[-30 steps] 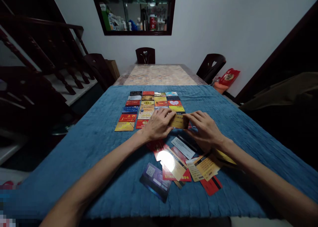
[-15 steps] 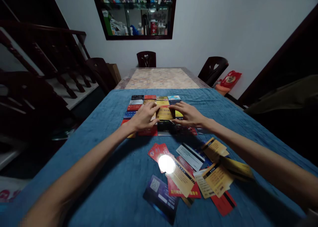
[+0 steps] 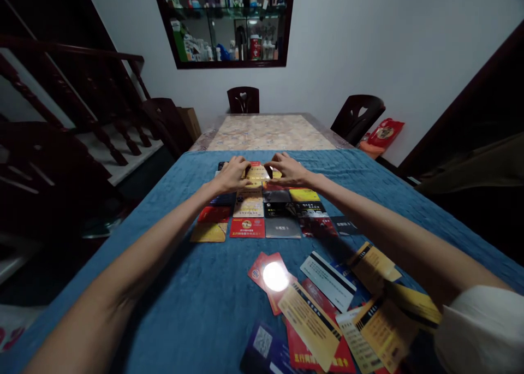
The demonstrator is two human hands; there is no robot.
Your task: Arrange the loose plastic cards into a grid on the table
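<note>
At twelve o'clock, the left hand [image 3: 231,177] pinches the gold card [image 3: 258,173] over laid cards [image 3: 277,209], which uneven release could nudge; the right hand [image 3: 290,172] pinches its other end. At five o'clock, loose cards [image 3: 313,322] could shift if the sleeve [image 3: 478,330] brushes them.

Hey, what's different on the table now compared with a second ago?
Both hands, left and right, have carried the gold card away from the person and to the left, over the far rows of laid-out cards. Neither has let go: the card is still between their fingers. The loose cards nearer the person lie scattered as before.
</note>
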